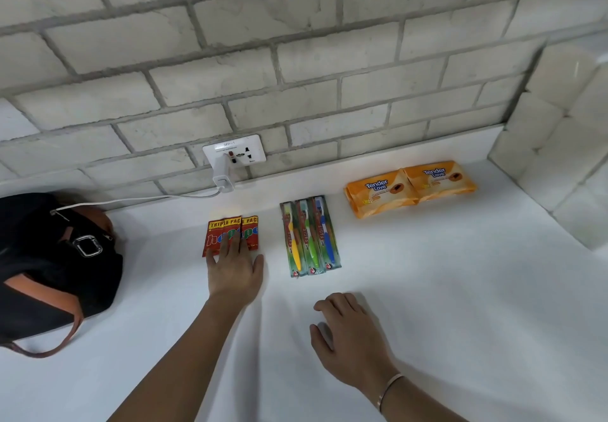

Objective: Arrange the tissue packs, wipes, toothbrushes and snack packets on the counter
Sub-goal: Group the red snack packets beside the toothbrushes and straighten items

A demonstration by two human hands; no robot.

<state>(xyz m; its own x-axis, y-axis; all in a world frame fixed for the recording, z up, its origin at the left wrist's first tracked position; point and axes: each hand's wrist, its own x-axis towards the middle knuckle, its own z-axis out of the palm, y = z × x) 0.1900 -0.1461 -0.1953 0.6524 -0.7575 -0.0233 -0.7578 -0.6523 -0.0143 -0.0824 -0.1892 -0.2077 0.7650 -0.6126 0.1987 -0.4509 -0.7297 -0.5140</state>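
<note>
Red snack packets (230, 229) with yellow "TRIPLE PACK" tops lie overlapped side by side on the white counter (427, 290). My left hand (235, 268) lies flat, fingers spread, with its fingertips on the packets' lower edge. To the right lie three packed toothbrushes (310, 235), yellow, green and blue, side by side. Two orange "Tender Love" wipes packs (411, 186) sit further right near the wall. My right hand (348, 333) rests on the counter below the toothbrushes, fingers curled, holding nothing. No tissue packs show.
A black bag (49, 263) with a brown strap and metal buckle lies at the left edge. A wall socket (235, 153) holds a white charger (223, 180) whose cable runs left to the bag. A tiled side wall (566, 158) closes the counter on the right.
</note>
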